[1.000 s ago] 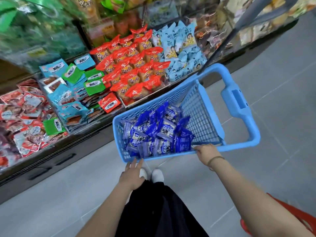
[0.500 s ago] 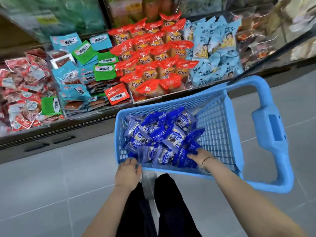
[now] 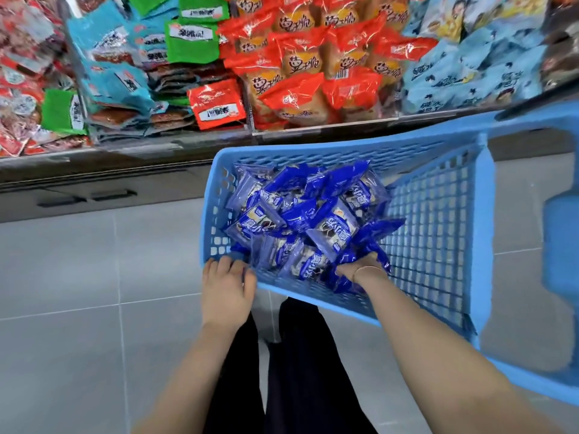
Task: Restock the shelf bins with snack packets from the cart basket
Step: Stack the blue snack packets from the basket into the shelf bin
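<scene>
A light blue cart basket (image 3: 438, 189) stands on the floor in front of the shelf and holds a heap of several dark blue snack packets (image 3: 310, 223). My left hand (image 3: 225, 286) grips the basket's near left rim. My right hand (image 3: 357, 267) is inside the basket, sunk into the near side of the heap; its fingers are hidden among the packets. The shelf bins (image 3: 250, 133) above hold red-and-orange packets (image 3: 313, 67), pale blue packets (image 3: 463, 67), and teal, green and red flat packs (image 3: 131, 76).
The basket's thick blue handle (image 3: 560, 242) juts out at the right edge. Grey floor tiles (image 3: 94, 277) spread to the left. My dark-trousered legs (image 3: 291, 371) stand between my arms, right behind the basket. A dark plinth (image 3: 94, 189) runs under the shelf.
My view has come closer to the shelf and basket. My right hand went from the basket's near rim down into the blue packets. My left hand went from below the rim up onto it.
</scene>
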The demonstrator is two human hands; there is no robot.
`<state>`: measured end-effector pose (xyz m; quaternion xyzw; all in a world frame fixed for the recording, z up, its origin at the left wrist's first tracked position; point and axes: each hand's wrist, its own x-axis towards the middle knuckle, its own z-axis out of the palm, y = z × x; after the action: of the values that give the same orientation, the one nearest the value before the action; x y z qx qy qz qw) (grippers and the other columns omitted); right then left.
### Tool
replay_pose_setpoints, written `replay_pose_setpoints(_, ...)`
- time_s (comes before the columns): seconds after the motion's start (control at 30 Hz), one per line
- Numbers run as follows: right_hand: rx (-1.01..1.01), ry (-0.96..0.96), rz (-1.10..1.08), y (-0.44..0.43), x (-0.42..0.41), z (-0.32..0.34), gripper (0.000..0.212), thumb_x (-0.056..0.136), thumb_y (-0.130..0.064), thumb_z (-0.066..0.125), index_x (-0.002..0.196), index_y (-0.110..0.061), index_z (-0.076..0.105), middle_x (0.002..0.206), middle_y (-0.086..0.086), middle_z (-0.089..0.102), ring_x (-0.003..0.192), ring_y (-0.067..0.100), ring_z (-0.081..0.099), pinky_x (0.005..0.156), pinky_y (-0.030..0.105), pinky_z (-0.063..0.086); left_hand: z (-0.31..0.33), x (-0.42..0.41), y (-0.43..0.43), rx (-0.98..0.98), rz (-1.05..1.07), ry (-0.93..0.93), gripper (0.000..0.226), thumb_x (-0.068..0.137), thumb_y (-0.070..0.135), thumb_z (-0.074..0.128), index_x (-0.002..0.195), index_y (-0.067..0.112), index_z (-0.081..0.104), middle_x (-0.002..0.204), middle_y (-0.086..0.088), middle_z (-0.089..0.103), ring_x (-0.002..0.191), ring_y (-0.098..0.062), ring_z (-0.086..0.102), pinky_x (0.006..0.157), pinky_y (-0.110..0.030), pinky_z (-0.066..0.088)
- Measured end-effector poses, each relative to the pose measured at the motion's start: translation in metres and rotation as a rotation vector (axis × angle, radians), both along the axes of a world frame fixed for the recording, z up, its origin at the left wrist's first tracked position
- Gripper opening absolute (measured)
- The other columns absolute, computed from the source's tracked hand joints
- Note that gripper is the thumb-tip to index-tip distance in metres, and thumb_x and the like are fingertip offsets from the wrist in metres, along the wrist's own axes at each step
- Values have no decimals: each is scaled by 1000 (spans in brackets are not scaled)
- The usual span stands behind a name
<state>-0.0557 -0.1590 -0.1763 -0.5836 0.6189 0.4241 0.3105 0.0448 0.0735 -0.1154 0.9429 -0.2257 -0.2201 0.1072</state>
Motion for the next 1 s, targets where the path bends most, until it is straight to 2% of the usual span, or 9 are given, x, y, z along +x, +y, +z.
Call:
replay_pose_setpoints(0.13,-4,-191,-130,-17,-11,20,54,71,-14,63,121,-6,47,97,15,67,69,23,60,58,27,48,2,1,-2,11,30,73,53,84,35,29,84,3,70,86,-16,65,83,-37,57,93,-48,40)
replay_pose_setpoints(0.2,7,-390,-380,-26,-17,34,35,69,-1,61,103,-8,55,75,12,64,62,22,56,58,29,46,3,2,-5,-39,80,119,32,87,26,45,88,6,70,91,-12,67,87,-36,59,94,-46,39)
replay_pose_setpoints(0.27,77,-614,-693,-30,-22,57,36,73,9,60,99,-15,57,66,6,65,58,19,60,58,30,51,9,1,-15,-179,182,233,11,88,11,58,92,8,69,97,-9,66,88,-31,61,92,-38,42)
replay_pose_setpoints(0.4,396,-1001,-944,-10,-22,101,46,75,15,60,104,-21,60,83,8,74,71,20,71,61,33,58,35,-9,-51,-448,428,636,13,93,12,56,88,20,65,91,2,66,87,-14,60,73,-6,42)
replay_pose_setpoints(0.47,446,-1072,-955,4,-14,110,47,72,10,62,108,-20,57,89,8,74,76,20,71,63,33,58,46,-13,-69,-601,577,931,16,97,22,50,93,19,65,93,-1,70,91,-18,64,77,-12,49)
replay_pose_setpoints(0.6,373,-1099,-853,23,1,105,34,83,2,59,108,-21,58,90,0,72,77,14,69,65,27,57,47,-11,-81,-908,804,1215,40,84,43,50,109,16,64,110,-12,71,98,-24,68,84,-35,57)
replay_pose_setpoints(0.8,199,-900,-522,20,10,73,13,92,-28,55,97,-20,65,100,2,68,79,9,66,62,22,53,33,4,-58,-961,1145,1082,15,89,8,59,100,13,68,94,-8,74,80,-21,72,67,-32,57)
replay_pose_setpoints(0.9,-75,-702,-254,9,23,46,45,86,-38,63,121,-12,52,125,11,54,111,24,56,91,34,45,32,17,-46,-1009,1337,1011,20,89,4,57,109,5,60,100,-15,68,77,-22,68,67,-30,57)
replay_pose_setpoints(1.0,-180,-510,-149,6,44,22,77,82,-48,63,138,-4,32,140,18,34,124,35,43,95,39,39,35,25,-39,-1035,1408,963,35,88,7,57,123,4,55,115,-19,62,87,-26,62,68,-30,51)
